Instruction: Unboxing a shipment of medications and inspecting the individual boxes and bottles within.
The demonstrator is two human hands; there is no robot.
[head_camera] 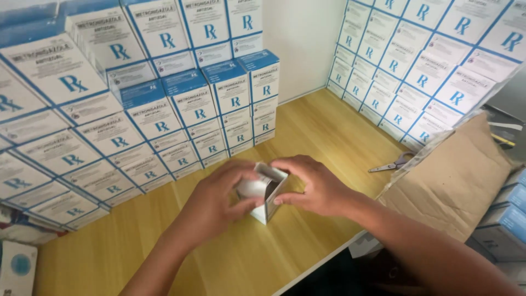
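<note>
1. Small white-and-blue cardboard carton (267,193) sits mid-frame on the light wooden desk (307,126), top end open, flap up.
2. Left hand (216,200): grip wrapped round carton's left side, thumb low on the front, fingers curled over the top edge. Holding the carton.
3. Right hand (318,186): grip closed on carton's right side, thumb pressed on the front face, fingers over the open top/flap. Also holding the carton.
4. Inside of carton looks pale/grey; contents can't tell.
5. Carton base touching desk or just above it – can't tell, hands block the view.
6. Left of hands: big stepped stack of white boxes with blue edges (153,115), many rows, reaches the frame's left edge.
7. Far right, against the white wall (298,44): second stack of same-type white/blue boxes (422,66), tilted in view.
8. Silver scissors w/ grey handles (392,163) flat on desk, near foot of the right stack, well apart from the hands.
9. Brown corrugated cardboard flap (455,175) just right of the scissors, hanging over desk's right edge, close to the right forearm.
10. Bottom-left corner: white packet w/ blue round mark (16,268), well apart from the carton.
</note>
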